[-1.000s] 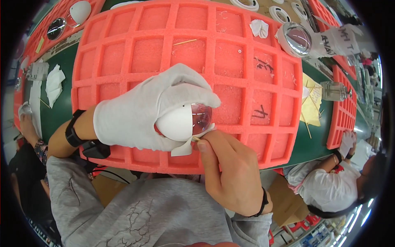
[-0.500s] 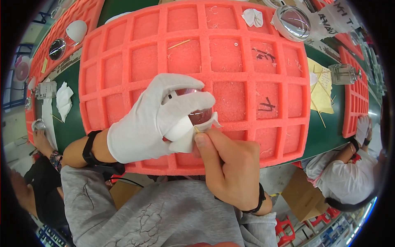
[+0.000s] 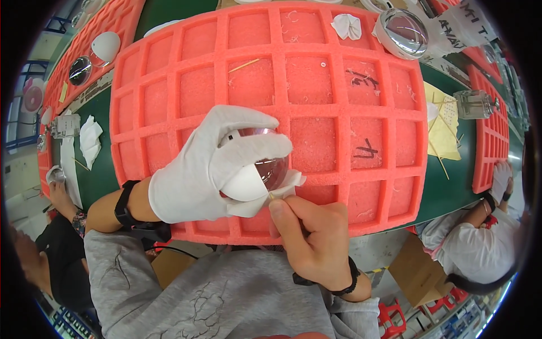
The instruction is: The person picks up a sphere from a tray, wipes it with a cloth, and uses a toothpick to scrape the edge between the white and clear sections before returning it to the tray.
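Note:
In a white glove, my left hand (image 3: pixel 195 164) is wrapped round a ball-shaped housing (image 3: pixel 244 183), half white shell and half clear dome. A small dark slot shows in the white part near the thumb. My bare right hand (image 3: pixel 316 240) pinches a thin wooden stick (image 3: pixel 271 196), its tip at the seam between white shell and clear dome. A white cloth (image 3: pixel 291 182) is bunched beneath the ball, by the right fingertips. Most of the stick is hidden inside the right hand.
Beneath my hands lies a pink foam tray (image 3: pixel 313 141) with square pockets; a loose wooden stick (image 3: pixel 244 65) and a crumpled tissue (image 3: pixel 346 26) are in it. A clear dome (image 3: pixel 402 34) stands at its far right corner. A yellow cloth (image 3: pixel 442 121) and glass bottle (image 3: pixel 475 104) sit right. Co-workers flank me.
My right hand has shifted slightly down, and more of the white shell and clear dome shows. The left hand keeps its hold on the ball-shaped housing.

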The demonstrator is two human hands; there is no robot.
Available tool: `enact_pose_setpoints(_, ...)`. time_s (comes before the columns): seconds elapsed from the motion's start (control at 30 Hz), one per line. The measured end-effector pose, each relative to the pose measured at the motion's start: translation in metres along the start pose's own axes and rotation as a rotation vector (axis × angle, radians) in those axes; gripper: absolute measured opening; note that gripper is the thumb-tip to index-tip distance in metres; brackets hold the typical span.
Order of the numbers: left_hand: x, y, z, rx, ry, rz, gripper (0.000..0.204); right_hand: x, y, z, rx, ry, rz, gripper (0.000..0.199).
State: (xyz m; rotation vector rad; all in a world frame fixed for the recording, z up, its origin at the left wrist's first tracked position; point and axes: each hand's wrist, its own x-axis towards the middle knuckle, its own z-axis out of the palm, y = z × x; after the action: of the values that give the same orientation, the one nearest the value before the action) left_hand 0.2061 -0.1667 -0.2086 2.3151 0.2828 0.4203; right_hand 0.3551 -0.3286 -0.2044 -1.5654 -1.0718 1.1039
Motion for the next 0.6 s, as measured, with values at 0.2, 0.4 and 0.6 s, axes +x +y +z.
enact_pose_setpoints(0.2, 0.007, 0.001, -0.007, 0.004, -0.058, 0.001, 0.072, 0.020, -0.011, -0.003, 0.047, 0.060, -0.082, 0.031)
enact_pose_setpoints(0.4, 0.010, 0.011, -0.007, 0.031, 0.034, 0.005, 0.066, -0.001, -0.011, -0.008, 0.072, -0.002, 0.049, 0.032)
enact_pose_setpoints(0.6, 0.011, 0.004, -0.006, -0.008, 0.087, 0.040, 0.063, 0.013, -0.010, 0.004, 0.159, 0.057, -0.025, 0.033)
